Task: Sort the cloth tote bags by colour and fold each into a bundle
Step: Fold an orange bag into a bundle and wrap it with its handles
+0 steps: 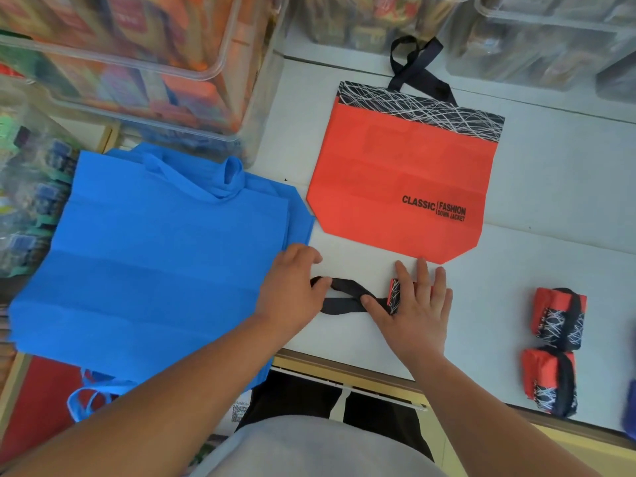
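Note:
A folded red tote bundle [395, 294] lies near the table's front edge, mostly hidden under my right hand [414, 304], which presses flat on it with spread fingers. Its black handle [344, 297] trails left on the table. My left hand [292, 287] holds the loop end of that handle with curled fingers. A flat red tote [402, 180] with a black scribble-patterned band lies behind. A stack of blue totes [155, 256] lies spread at the left. Two finished red bundles [559, 318] [549, 380] sit at the right.
Clear plastic bins [137, 56] full of packaged goods stand along the back and left. The white table [550, 218] has a yellow front edge [344, 370]. A blue handle [89, 397] hangs off the front left over a red surface.

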